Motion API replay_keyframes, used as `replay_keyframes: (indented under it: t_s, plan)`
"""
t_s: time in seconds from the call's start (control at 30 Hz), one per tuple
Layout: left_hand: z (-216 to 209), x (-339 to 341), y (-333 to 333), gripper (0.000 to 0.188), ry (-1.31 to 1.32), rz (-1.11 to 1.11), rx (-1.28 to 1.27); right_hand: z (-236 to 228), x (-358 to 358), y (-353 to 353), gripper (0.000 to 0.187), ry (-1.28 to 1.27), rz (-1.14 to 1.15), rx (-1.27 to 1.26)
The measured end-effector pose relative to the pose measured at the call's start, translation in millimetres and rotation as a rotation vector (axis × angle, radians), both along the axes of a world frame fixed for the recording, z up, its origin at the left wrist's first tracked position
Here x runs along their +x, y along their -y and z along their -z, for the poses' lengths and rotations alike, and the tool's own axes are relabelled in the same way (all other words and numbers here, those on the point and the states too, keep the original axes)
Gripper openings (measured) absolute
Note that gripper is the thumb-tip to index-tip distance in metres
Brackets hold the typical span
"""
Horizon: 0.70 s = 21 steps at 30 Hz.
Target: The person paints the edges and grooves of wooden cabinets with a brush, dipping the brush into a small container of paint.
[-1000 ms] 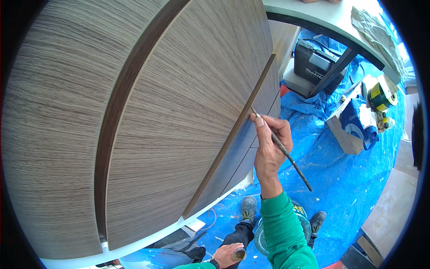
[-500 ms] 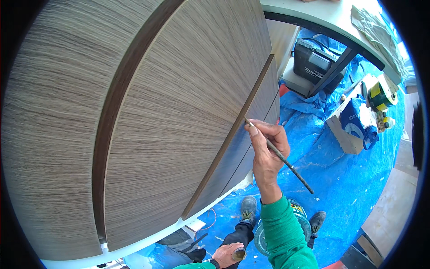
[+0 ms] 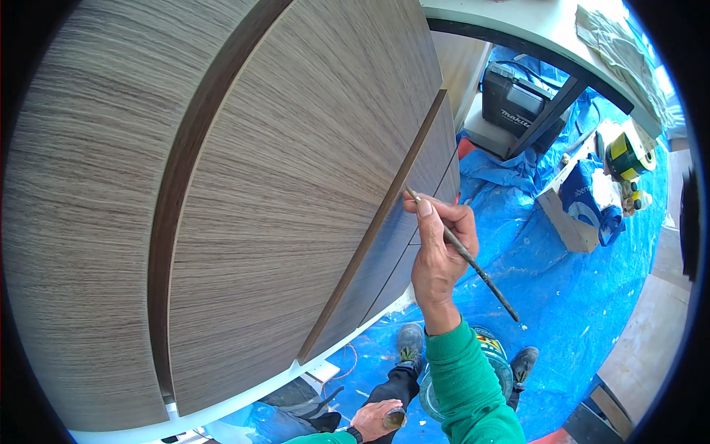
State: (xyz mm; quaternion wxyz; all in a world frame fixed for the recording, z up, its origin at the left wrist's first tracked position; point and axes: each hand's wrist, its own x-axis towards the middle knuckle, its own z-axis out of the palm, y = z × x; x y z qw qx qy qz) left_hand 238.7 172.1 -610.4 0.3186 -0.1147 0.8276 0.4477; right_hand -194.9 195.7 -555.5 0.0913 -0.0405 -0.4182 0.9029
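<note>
Right hand (image 3: 441,255): fingers pinch thin brush (image 3: 484,277), tip near brown strip (image 3: 357,255). Left hand (image 3: 373,420), below strip: fingers curl around small cup (image 3: 395,419). Blue sheet (image 3: 562,296) right of strip.

Pale lettering runs in one line across the front of the boxy black plastic case (image 3: 509,102), and light lettering stands on the dark blue soft bag (image 3: 577,186). The cylindrical dark green and yellow container (image 3: 626,157) and the round greenish bucket (image 3: 491,346) bear coloured markings too small to read.
</note>
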Motion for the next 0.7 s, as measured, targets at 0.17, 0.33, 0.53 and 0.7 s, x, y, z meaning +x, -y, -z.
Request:
replay_keyframes:
  t_s: [0.17,0.33,0.53,0.7]
  plan:
    - [6,10,-4,0.055,-0.087,-0.051,0.006,-3,-1,6,0.008,-0.016,0.036,0.010]
    - [17,21,-4,0.056,-0.054,-0.254,0.173,-1,-1,4,0.008,-0.011,0.023,0.016]
    - [33,35,-5,0.056,-0.098,-0.170,0.120,0,-1,4,0.008,0.004,0.018,0.038]
    - [15,14,-3,0.059,-0.245,-0.025,-0.045,-1,0,7,0.008,-0.005,0.031,0.038]
